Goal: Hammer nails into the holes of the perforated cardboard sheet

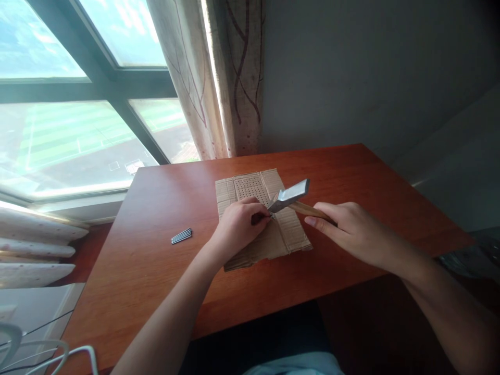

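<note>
Firmly, the wooden handle of a hammer is gripped by the right hand, the head being held slantwise above a sheet of cardboard. By the left hand, the cardboard is partly covered; its thumb and fingers are drawn narrowly together beside the lower end of the hammer head, but whether something small is pinched there cannot be told, nor whether the head is touched by the fingertips. Just beyond the left hand, a patch of small holes is seen in the cardboard, which is laid flat on a reddish-brown table. To the left of the sheet, well apart from it, several slim nails are gathered side by side. Farther out, the table is bordered by a window and a patterned curtain.
</note>
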`<state>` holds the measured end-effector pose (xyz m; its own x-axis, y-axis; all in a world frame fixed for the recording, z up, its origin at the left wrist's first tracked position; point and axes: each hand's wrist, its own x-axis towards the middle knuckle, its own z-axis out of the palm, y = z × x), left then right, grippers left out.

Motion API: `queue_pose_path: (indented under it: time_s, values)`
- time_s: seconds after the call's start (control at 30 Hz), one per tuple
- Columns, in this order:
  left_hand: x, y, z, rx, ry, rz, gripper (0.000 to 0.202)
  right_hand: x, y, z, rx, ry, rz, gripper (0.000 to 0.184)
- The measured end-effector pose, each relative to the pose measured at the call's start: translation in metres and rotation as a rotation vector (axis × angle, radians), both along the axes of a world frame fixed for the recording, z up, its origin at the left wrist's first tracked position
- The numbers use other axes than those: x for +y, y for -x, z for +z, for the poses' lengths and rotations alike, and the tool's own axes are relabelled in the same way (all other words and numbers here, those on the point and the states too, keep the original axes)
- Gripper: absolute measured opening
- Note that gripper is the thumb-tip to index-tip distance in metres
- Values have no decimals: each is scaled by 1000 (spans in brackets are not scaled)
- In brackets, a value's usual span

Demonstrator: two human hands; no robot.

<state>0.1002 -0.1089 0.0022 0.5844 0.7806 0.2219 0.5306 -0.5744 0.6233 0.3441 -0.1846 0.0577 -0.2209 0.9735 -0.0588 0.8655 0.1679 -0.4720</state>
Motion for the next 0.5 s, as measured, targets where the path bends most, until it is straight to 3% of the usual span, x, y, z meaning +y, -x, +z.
queue_pose_path:
  time_s: [0.5]
  values:
    - [0, 1, 3, 18, -11, -12, 12, -2, 3, -5, -31, 64, -1, 43]
